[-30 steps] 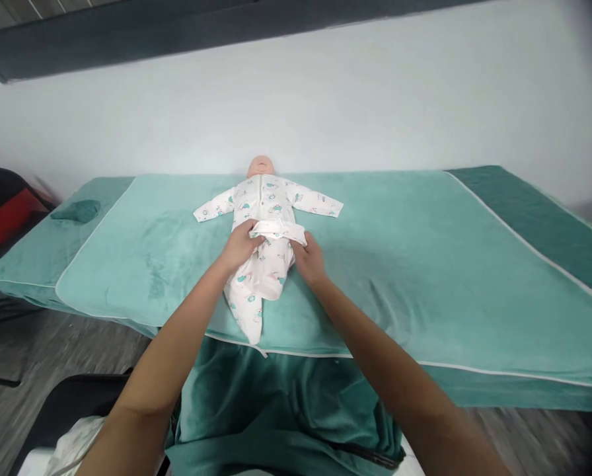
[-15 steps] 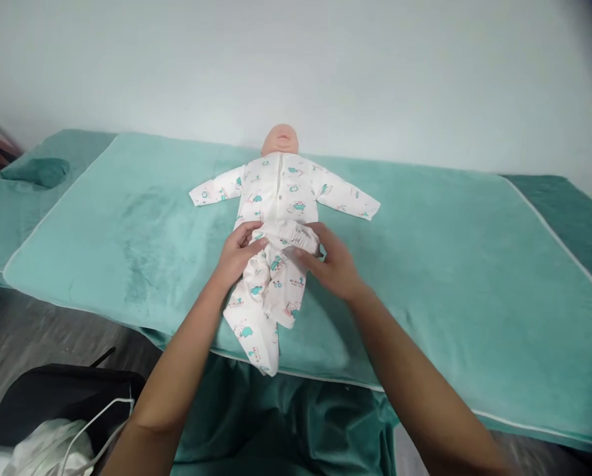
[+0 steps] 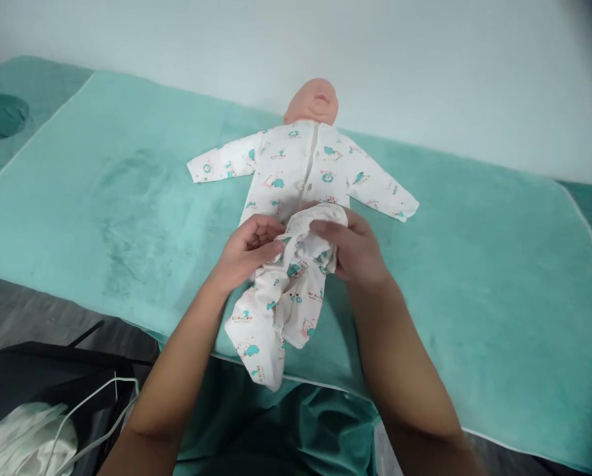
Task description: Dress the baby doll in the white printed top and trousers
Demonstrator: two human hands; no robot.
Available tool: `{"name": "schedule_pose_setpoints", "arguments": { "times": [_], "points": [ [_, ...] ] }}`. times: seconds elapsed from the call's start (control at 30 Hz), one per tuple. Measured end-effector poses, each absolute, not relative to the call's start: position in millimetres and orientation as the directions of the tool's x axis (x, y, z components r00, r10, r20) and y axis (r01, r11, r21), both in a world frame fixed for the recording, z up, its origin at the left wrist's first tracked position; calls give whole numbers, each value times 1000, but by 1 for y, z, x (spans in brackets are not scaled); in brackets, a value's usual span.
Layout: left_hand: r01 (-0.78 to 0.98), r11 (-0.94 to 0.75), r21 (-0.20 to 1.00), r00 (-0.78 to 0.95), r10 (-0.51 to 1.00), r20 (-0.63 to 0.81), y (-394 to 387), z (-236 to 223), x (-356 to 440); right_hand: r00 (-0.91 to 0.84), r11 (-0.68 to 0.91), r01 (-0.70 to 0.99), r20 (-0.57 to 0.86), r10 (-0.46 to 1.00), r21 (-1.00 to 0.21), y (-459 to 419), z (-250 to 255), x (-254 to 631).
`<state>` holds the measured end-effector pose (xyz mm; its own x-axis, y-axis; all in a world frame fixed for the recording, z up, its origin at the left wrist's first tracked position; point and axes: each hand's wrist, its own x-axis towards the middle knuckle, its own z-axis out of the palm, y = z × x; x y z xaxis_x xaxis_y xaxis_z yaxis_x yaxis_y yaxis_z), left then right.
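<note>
A baby doll [image 3: 310, 102] lies on its back, dressed in a white long-sleeved top [image 3: 281, 165] with teal and red prints. Over its lower part are matching printed baby pants [image 3: 298, 297], bunched at the waistband. My left hand [image 3: 249, 254] pinches the left edge of the waistband between thumb and fingers. With the thumb inside and the fingers behind, my right hand [image 3: 355, 241] grips the right side of the waistband. One pant leg hangs toward the table's near edge, the other looks shorter and folded. The doll's legs are hidden.
A teal cloth [image 3: 474, 297] covers the long table, which has a hole [image 3: 1, 114] at its left end. A white wall [image 3: 425, 79] stands behind. At lower left, a black chair [image 3: 43, 370] carries a crumpled white bag [image 3: 33, 436] and a white cable [image 3: 90, 396].
My right hand has turned inward and lifted its side of the waistband, which now bunches up and tilts. My left hand stays at its edge. The view has shifted and come closer.
</note>
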<state>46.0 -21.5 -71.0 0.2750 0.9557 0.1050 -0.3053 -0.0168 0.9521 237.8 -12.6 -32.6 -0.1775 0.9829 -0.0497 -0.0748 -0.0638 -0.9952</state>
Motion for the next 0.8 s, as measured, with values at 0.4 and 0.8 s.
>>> {"name": "schedule_pose_setpoints", "arguments": {
  "times": [0.4, 0.8],
  "points": [
    [-554, 42, 832, 211, 973, 91, -23, -81, 45, -370, -56, 3, -53, 927, -998, -14, -28, 245],
    [-275, 15, 961, 470, 874, 121, -29, -78, 37, -418, 22, 24, 10, 908, -999, -20, -36, 248]
  ]
}}
